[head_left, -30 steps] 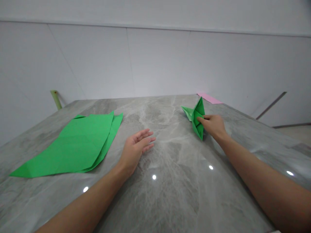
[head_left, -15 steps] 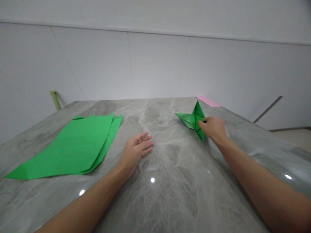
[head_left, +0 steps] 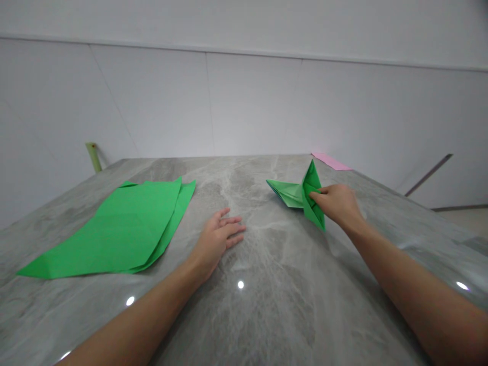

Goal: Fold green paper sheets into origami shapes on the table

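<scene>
A folded green paper figure (head_left: 301,195) with pointed flaps stands on the grey marble table (head_left: 267,284), right of centre. My right hand (head_left: 337,203) pinches it at its middle fold, fingers closed on the paper. My left hand (head_left: 218,240) lies on the table near the middle, fingers stretched out and slightly apart, holding nothing. A stack of flat green paper sheets (head_left: 118,229) lies to the left of that hand, not touched.
A pink sheet (head_left: 331,161) lies at the table's far right corner by the white wall. A pale green post (head_left: 93,156) stands behind the far left edge. The table's right edge drops to the floor.
My right hand has dragged the folded figure a little toward me and turned it, so its flat flap points further left. My left hand has settled flatter on the table.
</scene>
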`<action>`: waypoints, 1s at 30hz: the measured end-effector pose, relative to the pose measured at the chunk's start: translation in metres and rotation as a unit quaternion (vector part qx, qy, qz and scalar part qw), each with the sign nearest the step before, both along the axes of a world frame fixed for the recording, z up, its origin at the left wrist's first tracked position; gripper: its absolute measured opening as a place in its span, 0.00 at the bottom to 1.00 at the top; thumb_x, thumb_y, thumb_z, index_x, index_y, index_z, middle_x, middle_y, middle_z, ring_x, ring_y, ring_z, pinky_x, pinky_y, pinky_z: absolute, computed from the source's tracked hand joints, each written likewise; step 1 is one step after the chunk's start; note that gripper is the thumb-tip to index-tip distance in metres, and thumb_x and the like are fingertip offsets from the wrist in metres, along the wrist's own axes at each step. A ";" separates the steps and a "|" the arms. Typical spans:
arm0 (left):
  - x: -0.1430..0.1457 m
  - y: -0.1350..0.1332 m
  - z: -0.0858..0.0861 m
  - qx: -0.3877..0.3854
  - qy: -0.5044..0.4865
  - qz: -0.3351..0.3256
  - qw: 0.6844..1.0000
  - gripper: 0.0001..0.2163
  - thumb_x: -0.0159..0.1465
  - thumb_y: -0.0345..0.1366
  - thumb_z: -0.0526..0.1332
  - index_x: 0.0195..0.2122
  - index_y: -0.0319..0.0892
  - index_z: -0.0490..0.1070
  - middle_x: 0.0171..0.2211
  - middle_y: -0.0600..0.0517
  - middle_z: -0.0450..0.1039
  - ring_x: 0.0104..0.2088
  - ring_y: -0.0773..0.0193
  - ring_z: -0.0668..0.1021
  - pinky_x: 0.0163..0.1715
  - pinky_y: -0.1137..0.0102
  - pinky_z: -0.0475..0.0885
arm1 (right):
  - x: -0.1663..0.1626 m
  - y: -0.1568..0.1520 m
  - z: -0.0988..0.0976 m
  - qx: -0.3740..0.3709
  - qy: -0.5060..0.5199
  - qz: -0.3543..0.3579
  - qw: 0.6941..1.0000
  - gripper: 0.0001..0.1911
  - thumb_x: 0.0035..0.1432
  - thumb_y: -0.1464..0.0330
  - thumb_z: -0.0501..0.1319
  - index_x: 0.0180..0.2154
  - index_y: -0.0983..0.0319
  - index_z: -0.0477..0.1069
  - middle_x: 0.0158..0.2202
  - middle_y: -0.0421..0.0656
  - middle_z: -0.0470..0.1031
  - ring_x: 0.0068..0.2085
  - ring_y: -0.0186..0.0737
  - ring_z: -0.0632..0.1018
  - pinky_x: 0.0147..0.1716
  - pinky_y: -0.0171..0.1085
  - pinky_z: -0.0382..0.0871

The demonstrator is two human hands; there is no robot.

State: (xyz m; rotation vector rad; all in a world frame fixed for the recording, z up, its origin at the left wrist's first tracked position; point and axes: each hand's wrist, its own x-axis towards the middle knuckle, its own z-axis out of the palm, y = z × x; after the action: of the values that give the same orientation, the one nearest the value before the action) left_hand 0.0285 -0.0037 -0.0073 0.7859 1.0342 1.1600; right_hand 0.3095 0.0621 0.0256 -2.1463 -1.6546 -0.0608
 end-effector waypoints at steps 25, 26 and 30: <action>0.005 -0.003 0.001 0.030 -0.075 -0.042 0.996 0.26 0.59 0.36 0.69 0.58 0.45 0.65 0.46 0.46 0.79 0.41 0.54 0.82 0.44 0.61 0.78 | -0.097 -0.065 -0.026 -0.242 0.727 0.176 0.619 0.09 0.55 0.67 0.61 0.29 0.64 0.78 0.29 0.47 0.82 0.29 0.43 0.82 0.36 0.39 0.77; 0.005 -0.003 -0.001 0.038 -0.068 -0.048 0.996 0.26 0.59 0.36 0.69 0.58 0.45 0.65 0.46 0.46 0.79 0.42 0.54 0.82 0.45 0.60 0.78 | -0.098 -0.065 -0.026 -0.245 0.726 0.179 0.617 0.08 0.54 0.67 0.62 0.29 0.64 0.78 0.28 0.47 0.82 0.29 0.43 0.82 0.37 0.40 0.77; 0.004 -0.003 -0.006 0.062 -0.049 -0.063 0.995 0.28 0.59 0.37 0.70 0.59 0.47 0.64 0.49 0.46 0.77 0.45 0.54 0.82 0.49 0.59 0.76 | -0.100 -0.068 -0.023 -0.242 0.726 0.162 0.623 0.07 0.53 0.68 0.62 0.29 0.64 0.78 0.27 0.47 0.82 0.27 0.43 0.81 0.33 0.39 0.77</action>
State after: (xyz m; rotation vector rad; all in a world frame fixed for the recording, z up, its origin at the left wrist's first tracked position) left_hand 0.0327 -0.0069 -0.0136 0.8716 0.8262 1.1496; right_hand 0.2097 -0.0056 0.0029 -1.1551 -0.8839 1.8538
